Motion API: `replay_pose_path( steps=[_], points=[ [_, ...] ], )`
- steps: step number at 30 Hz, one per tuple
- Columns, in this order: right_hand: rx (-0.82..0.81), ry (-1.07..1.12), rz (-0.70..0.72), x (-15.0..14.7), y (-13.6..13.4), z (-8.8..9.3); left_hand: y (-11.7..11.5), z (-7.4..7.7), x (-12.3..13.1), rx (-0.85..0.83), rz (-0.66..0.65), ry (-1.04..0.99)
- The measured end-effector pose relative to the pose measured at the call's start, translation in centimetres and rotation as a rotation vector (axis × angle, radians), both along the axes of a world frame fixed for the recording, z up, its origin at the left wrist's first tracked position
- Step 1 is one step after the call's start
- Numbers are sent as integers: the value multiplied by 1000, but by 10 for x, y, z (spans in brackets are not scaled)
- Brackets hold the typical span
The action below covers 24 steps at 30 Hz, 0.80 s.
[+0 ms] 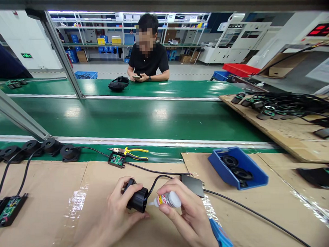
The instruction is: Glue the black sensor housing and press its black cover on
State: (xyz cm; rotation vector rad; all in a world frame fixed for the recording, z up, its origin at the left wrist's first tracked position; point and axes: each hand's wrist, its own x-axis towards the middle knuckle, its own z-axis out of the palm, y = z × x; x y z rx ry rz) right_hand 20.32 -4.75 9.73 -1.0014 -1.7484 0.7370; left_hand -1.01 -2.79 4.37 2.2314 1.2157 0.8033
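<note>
My left hand (pixel 121 204) grips a black round plastic housing (pixel 137 199), tilted on its side, with a black cable running from it to the right. Between the thumb and fingers of my right hand (pixel 187 212) is a small white glue bottle (pixel 168 200) with red and yellow print. Its thin nozzle points left at the housing's rim; whether they touch I cannot tell. A dark flat box (pixel 192 185) lies just behind my right hand, partly hidden by it. Brown cardboard (pixel 89 216) covers the bench under both hands.
Yellow-handled pliers (pixel 134 153) and a small green circuit board (pixel 117 160) lie beyond my hands. A blue bin (pixel 239 171) holds black rings. Several black round housings (pixel 70 152) line the left. Across the green conveyor (pixel 121 114) a person (pixel 148 55) holds a phone. Cabled parts (pixel 272 112) lie at right.
</note>
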Motion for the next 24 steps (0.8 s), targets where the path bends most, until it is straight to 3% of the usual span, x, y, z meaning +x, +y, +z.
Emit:
replay_pose_path(
  steps=[24],
  points=[
    [44, -42, -19, 1, -2, -2, 0, 3, 0, 34, -8, -10]
  ],
)
